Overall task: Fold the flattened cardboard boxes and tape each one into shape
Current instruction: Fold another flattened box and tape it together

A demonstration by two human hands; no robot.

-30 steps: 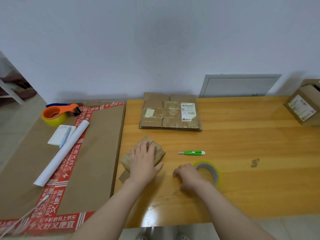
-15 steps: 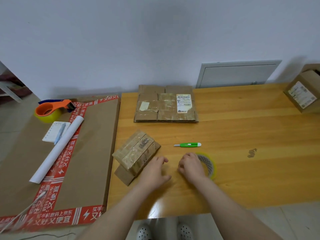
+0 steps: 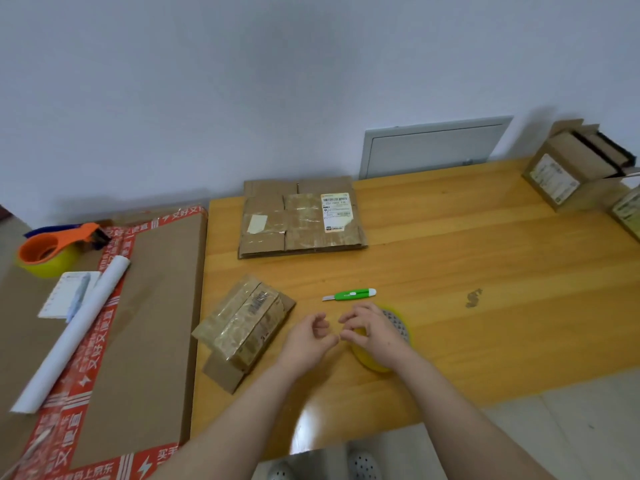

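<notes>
A small folded cardboard box [image 3: 242, 327] wrapped in clear tape lies tilted near the table's left edge. A stack of flattened cardboard boxes [image 3: 301, 220] with a white label lies at the back of the wooden table [image 3: 485, 265]. My right hand [image 3: 375, 332] grips a yellow tape roll [image 3: 370, 362] and tips it up off the table. My left hand [image 3: 310, 337] hovers just left of it, with loosely curled fingers close to my right fingertips and nothing visible in them. A green utility knife [image 3: 349, 294] lies just beyond both hands.
A large flat cardboard sheet [image 3: 145, 323] edged in red printed tape lies left of the table. On it are an orange tape dispenser [image 3: 52, 251], a white paper roll [image 3: 76, 330] and a notepad with a pen [image 3: 67, 294]. Open cardboard boxes [image 3: 575, 168] stand at the table's far right.
My left hand has left the small box and come across to my right hand. My right hand has lifted the tape roll's near edge.
</notes>
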